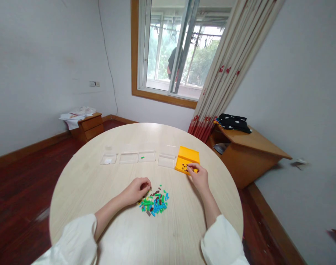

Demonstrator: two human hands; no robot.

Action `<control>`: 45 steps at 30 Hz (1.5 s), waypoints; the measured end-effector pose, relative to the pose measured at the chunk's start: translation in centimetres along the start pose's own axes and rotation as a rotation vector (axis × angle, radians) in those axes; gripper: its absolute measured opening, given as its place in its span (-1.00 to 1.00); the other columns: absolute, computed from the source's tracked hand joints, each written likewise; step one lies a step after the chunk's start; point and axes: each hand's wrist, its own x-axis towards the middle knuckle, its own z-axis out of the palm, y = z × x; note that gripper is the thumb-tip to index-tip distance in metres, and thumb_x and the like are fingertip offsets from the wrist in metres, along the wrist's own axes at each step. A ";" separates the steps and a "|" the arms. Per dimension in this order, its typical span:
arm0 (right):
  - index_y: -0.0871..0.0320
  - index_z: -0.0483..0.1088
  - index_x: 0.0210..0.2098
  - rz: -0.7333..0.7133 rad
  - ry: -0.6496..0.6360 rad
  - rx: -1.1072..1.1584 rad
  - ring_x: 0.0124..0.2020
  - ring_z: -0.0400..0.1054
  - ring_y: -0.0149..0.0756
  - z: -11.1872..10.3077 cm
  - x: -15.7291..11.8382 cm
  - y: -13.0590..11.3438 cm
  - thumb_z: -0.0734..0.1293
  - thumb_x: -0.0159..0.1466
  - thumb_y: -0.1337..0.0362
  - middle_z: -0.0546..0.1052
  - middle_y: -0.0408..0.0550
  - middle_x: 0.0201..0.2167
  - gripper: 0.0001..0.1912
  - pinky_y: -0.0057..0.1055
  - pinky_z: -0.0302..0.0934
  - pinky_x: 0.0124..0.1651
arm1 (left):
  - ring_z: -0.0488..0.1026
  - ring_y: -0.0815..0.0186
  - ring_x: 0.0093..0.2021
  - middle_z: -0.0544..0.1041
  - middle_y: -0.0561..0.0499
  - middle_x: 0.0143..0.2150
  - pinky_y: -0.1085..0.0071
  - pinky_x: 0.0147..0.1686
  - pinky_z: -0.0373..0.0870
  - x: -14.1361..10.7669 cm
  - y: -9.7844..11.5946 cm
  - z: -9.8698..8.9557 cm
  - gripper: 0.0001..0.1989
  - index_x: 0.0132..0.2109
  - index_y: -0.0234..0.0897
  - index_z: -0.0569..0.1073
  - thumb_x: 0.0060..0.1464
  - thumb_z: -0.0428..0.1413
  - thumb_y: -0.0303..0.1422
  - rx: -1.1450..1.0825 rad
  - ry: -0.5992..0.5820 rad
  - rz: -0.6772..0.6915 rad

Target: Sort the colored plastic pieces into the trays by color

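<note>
A loose pile of small building bricks (pixel 157 206) in green, blue, brown and yellow lies on the round table. My left hand (pixel 136 189) rests at the pile's upper left edge, its fingers curled together. Something tiny and dark shows near those fingertips, too small to make out. Over the open yellow box (pixel 189 152), my right hand (pixel 199 177) pinches a small dark brown brick (pixel 187 165). Several brown bricks (pixel 183 167) lie in the near half of that box, partly covered by the fingers.
Left of the yellow box stand open clear plastic boxes: one beside it (pixel 167 161), a double one (pixel 128 158) holding a green brick (pixel 142 157), and a smaller one (pixel 109 159) with a white label. A wooden desk (pixel 253 147) and curtain (pixel 228 66) are beyond the table (pixel 168 239).
</note>
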 end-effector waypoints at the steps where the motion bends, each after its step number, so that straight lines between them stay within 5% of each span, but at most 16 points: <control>1: 0.21 0.44 -0.43 0.008 0.030 -0.012 -0.36 0.39 -0.18 -0.3 0.2 0.6 0.29 0.03 0.06 0.54 0.08 -0.40 -0.69 -0.23 0.26 -0.21 | 0.25 0.39 -0.50 0.36 0.06 -0.53 0.49 -0.46 0.16 0.0 0.0 0.0 -0.81 -0.38 -0.36 0.40 0.05 -0.04 -0.33 0.005 -0.003 0.002; 13: 0.30 0.49 -0.25 0.022 0.180 -0.071 -0.25 0.41 -0.10 -0.9 0.7 2.0 0.24 0.11 0.02 0.56 0.21 -0.23 -0.53 -0.23 0.24 -0.22 | 0.25 0.39 -0.51 0.36 0.07 -0.53 0.50 -0.48 0.15 0.1 0.2 -0.1 -0.81 -0.38 -0.34 0.39 0.04 -0.03 -0.31 0.003 0.006 -0.008; 21: 0.26 0.47 -0.27 0.001 0.200 -0.073 -0.27 0.40 -0.14 -0.5 0.2 0.8 0.21 0.16 0.08 0.55 0.14 -0.27 -0.62 -0.28 0.23 -0.24 | 0.24 0.41 -0.53 0.33 0.09 -0.56 0.51 -0.51 0.15 -0.1 0.2 0.0 -0.81 -0.38 -0.34 0.38 0.03 0.00 -0.29 -0.086 0.049 -0.022; 25: 0.20 0.46 -0.32 -0.110 0.055 -0.049 -0.28 0.38 -0.18 2.0 -1.8 -1.6 0.21 0.18 0.14 0.54 0.07 -0.32 -0.71 -0.27 0.23 -0.19 | 0.25 0.42 -0.51 0.35 0.08 -0.54 0.52 -0.50 0.16 0.1 0.1 0.1 -0.83 -0.37 -0.36 0.40 0.00 0.04 -0.31 -0.153 0.106 -0.033; 29: 0.14 0.46 -0.28 -0.356 -0.340 -0.050 -0.25 0.36 -0.21 4.9 -5.0 -4.7 0.24 0.21 0.29 0.54 0.02 -0.34 -0.83 -0.24 0.21 -0.11 | 0.26 0.42 -0.49 0.39 0.05 -0.52 0.50 -0.47 0.18 0.3 0.0 0.0 -0.83 -0.38 -0.39 0.43 -0.03 0.08 -0.33 -0.200 0.160 -0.026; 32: 0.12 0.45 -0.23 -0.453 -0.516 -0.079 -0.22 0.35 -0.21 6.2 -6.7 -6.2 0.29 0.20 0.34 0.54 -0.01 -0.32 -0.85 -0.23 0.18 -0.10 | 0.28 0.41 -0.49 0.41 0.04 -0.52 0.48 -0.44 0.20 0.4 -0.1 -0.1 -0.80 -0.39 -0.39 0.45 -0.05 0.13 -0.29 -0.245 0.183 -0.014; 45: 0.12 0.45 -0.35 -0.483 -0.454 -0.050 -0.30 0.36 -0.24 6.0 -6.7 -6.2 0.27 0.23 0.33 0.54 -0.04 -0.40 -0.89 -0.27 0.20 -0.18 | 0.29 0.41 -0.46 0.42 0.04 -0.48 0.47 -0.42 0.20 0.3 0.6 -0.1 -0.73 -0.37 -0.38 0.43 -0.09 0.18 -0.22 -0.373 0.140 -0.027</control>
